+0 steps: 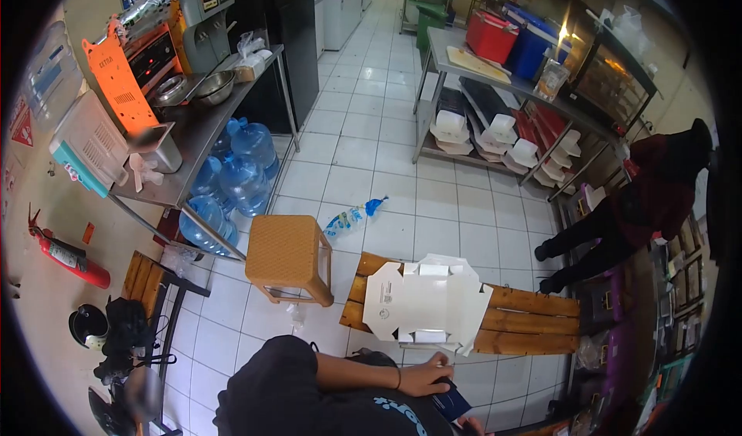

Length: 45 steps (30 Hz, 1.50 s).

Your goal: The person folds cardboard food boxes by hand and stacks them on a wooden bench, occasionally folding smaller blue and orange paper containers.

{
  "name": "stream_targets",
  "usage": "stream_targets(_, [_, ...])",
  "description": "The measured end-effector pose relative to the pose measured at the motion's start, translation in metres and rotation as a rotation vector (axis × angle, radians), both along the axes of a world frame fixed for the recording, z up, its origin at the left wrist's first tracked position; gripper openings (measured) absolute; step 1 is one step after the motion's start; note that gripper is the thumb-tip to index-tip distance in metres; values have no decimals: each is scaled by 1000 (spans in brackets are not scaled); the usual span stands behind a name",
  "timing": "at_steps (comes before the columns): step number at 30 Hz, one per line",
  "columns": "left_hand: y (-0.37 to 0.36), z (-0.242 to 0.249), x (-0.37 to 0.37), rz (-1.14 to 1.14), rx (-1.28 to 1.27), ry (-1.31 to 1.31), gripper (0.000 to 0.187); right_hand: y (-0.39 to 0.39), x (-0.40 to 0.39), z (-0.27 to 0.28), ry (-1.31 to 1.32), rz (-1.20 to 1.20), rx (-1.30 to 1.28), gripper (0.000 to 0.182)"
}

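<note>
My left hand (425,376), with a thin dark band at the wrist, reaches across my body, its fingers closed at the upper end of a dark blue flat item (452,403) with small pale print. At that item's lower end, the fingers of my right hand (471,424) show curled at the bottom of the view; the rest of that hand is hidden. Just beyond my hands, an unfolded white cardboard box (429,303) with raised side flaps lies on a slatted wooden bench (533,320).
Left of the bench stands a tan plastic stool (286,254). A crumpled plastic bottle (346,221) lies on the tiled floor. Large water bottles (243,173) sit under the left steel counter. A person in dark clothes (657,196) stands at right, near a steel table (448,49).
</note>
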State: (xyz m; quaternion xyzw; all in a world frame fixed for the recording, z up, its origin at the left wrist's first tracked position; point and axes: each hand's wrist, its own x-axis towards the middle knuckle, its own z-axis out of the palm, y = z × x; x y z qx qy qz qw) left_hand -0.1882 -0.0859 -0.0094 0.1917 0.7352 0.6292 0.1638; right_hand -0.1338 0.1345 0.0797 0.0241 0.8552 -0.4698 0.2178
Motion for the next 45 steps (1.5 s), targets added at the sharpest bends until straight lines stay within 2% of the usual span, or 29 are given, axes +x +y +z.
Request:
stream_targets(1, [-1, 3, 2, 116, -39, -11, 34, 3, 3, 1, 34, 10, 27, 40])
stream_targets(2, [-5, 4, -1, 96, -81, -53, 35, 10, 10, 1, 110, 45, 61, 41])
stream_targets(4, [-9, 10, -8, 20, -147, -143, 37, 20, 24, -11, 505, 236, 120, 41])
stream_targets(5, [-7, 0, -12, -25, -119, -107, 36, 13, 25, -10, 705, 306, 130, 42])
stream_targets(6, [-2, -12, -12, -86, -89, -77, 34, 12, 19, -4, -59, -26, 1, 47])
stream_targets(8, [5, -8, -9, -129, -50, -19, 34, -15, 11, -8, 329, -20, -63, 27])
stream_targets(10, [4, 11, -15, -199, -86, -198, 32, -27, 5, -2, 583, -37, -66, 21])
stream_targets(13, [10, 22, -18, -132, -72, -253, 28, -29, 12, -2, 530, -555, 93, 19])
stream_targets(14, [13, 25, -16, -82, -35, -244, 27, -22, 13, -8, 506, -579, 79, 19])
stream_targets(15, [15, 40, -21, -153, -133, -214, 26, -23, 11, -9, 527, -533, 94, 18])
stream_targets(18, [26, 32, -22, -237, -188, -36, 23, -18, 19, -14, 607, -417, 119, 16])
stream_targets(19, [29, 50, -24, -306, -232, -109, 22, -17, 22, -15, 645, -377, 126, 15])
stream_targets(23, [44, 49, -30, -453, -212, -22, 21, -27, 35, -17, 535, -474, 135, 15])
stream_targets(26, [54, 59, -35, -592, -220, -29, 23, -18, 42, -21, 428, -431, 136, 22])
stream_targets(29, [60, 63, -38, -596, -170, 126, 24, -14, 51, -10, 389, -398, 49, 46])
stream_targets(32, [56, 36, -59, -595, -27, -32, 24, 2, 74, -6, 468, -862, -540, 70])
stream_targets(33, [50, 37, -68, -564, 146, -459, 25, 21, 87, -19, 532, -918, -376, 78])
stream_targets(34, [42, 36, -77, -502, 300, -688, 25, 42, 104, -34, 595, -968, -209, 86])
stream_targets(35, [34, 34, -85, -511, 432, -793, 30, 51, 122, -39, 446, -963, -17, 89])
stream_targets(38, [20, 21, -97, -602, 699, -1036, 40, 31, 126, -19, 344, -652, 188, 84])
stream_targets(39, [20, 15, -96, -645, 754, -1115, 42, 20, 116, -5, 433, -563, 203, 70])
stream_targets(40, [25, 5, -97, -524, 725, -1150, 46, 6, 103, 10, 518, -480, 211, 57])
stream_targets(41, [30, -9, -97, -399, 688, -1184, 49, -1, 91, 27, 507, -299, 338, 29])
stream_targets(42, [37, 4, -94, -271, 646, -1214, 53, -5, 84, 32, 479, -231, 367, 23])
stream_targets(43, [50, 18, -79, 113, 214, -890, 58, -8, 80, 33, 451, -162, 391, 18])
stream_targets(44, [54, 16, -71, 166, -11, -550, 67, -13, 77, 34, 418, -88, 411, 14])
stream_targets(45, [49, 7, -63, 0, 21, -138, 71, -18, 73, 35, 318, -58, 404, 16])
